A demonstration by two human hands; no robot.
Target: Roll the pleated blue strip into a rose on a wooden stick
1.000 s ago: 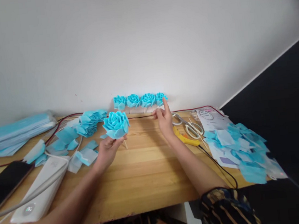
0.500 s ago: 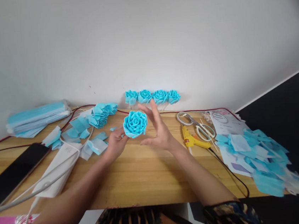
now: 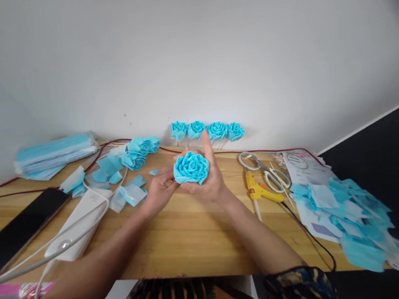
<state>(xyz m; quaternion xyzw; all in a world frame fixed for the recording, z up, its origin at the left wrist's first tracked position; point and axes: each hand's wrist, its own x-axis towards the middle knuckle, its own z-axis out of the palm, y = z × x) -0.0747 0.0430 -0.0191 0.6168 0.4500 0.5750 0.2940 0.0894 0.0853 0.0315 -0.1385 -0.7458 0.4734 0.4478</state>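
A layered blue fabric rose faces up in front of me, above the middle of the wooden table. My left hand is closed on it at its lower left edge, where the fingertips and any stem are hidden. Around the bloom's right side and underside curves my right hand, its index finger pointing away from me. Several similar blue roses stand in a row against the wall beyond. Another cluster of blue roses lies to the left.
On the right are a yellow glue gun, scissors, a tape roll and a heap of blue fabric pieces. At left lie stacked face masks, a phone, a white power strip and loose cables.
My right hand has closed in from beside the rose to cup it. The rose has moved slightly right and down, with my left hand still on it.
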